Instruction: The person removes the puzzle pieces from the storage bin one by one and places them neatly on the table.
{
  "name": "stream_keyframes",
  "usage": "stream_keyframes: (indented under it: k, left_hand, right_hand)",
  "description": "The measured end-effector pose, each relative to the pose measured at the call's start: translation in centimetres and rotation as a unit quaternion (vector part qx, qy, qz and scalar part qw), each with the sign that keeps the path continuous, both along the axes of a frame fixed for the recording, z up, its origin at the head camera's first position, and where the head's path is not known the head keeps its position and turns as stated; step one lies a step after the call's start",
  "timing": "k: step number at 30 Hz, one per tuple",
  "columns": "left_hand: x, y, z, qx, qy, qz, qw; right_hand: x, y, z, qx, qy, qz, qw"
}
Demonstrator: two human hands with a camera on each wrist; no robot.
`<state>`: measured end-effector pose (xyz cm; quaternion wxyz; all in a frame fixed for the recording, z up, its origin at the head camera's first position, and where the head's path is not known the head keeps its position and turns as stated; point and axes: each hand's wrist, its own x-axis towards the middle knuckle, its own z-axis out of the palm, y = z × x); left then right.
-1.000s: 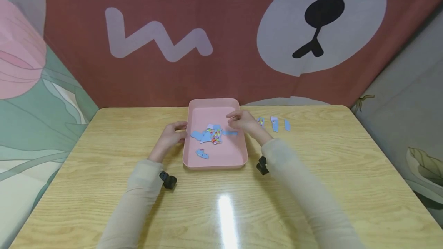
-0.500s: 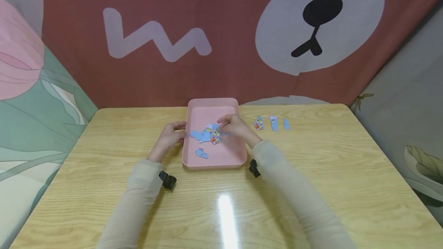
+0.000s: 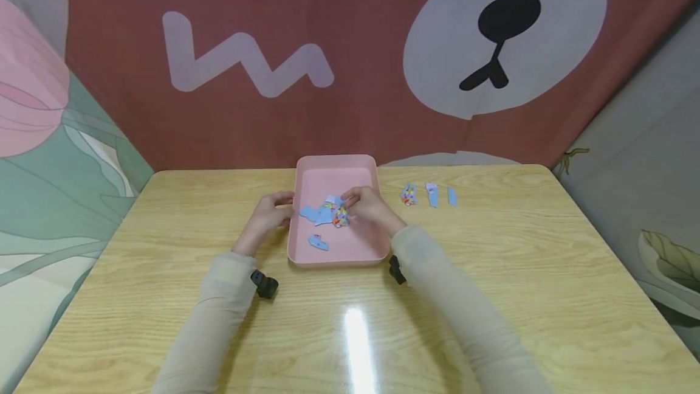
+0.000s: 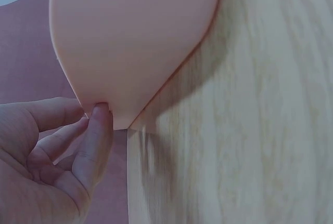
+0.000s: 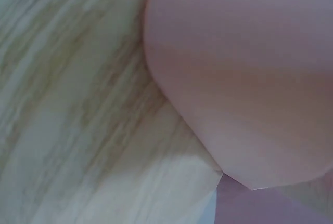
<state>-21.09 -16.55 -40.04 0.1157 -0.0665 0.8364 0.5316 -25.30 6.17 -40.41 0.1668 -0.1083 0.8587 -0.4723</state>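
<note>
A pink tray (image 3: pixel 339 257) stands on the table, with a cluster of flat puzzle pieces (image 3: pixel 324 216), light blue and multicoloured, lying inside. One small blue piece (image 3: pixel 318 242) lies apart nearer the tray's front. At the tray's left side, my left hand (image 3: pixel 266 214) pinches the rim; the left wrist view shows its thumb (image 4: pixel 97 135) against the outer wall. My right hand (image 3: pixel 367 204) reaches into the tray, fingertips bent at the right edge of the cluster. I cannot tell whether it grips a piece. In the right wrist view only the tray's outer wall (image 5: pixel 244 89) shows, the hand hidden.
Right of the tray, three pieces lie in a row on the table: a multicoloured piece (image 3: pixel 409 194), a blue piece with a pale top (image 3: pixel 432 194) and a plain blue piece (image 3: pixel 452 196). A brown cloth (image 3: pixel 361 120) hangs behind the wooden table (image 3: pixel 306 327).
My right hand has moved left within the tray to the cluster, covering the blue strip and uncovering the multicoloured piece on the table. My left hand stays at the rim.
</note>
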Motion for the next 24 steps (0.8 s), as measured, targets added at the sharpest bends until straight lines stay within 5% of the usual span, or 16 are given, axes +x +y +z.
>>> stream_keyframes:
  k: [16, 24]
  left_hand:
    - [-0.1, 0.0, -0.1, 0.002, -0.012, -0.003, 0.9999]
    - [-0.1, -0.1, 0.0, 0.001, -0.011, -0.004, 0.9999]
  right_hand:
    - [-0.3, -0.5, -1.3, 0.023, -0.009, -0.022, 0.9994]
    - [0.3, -0.8, -0.9, 0.098, 0.008, 0.005, 0.9952]
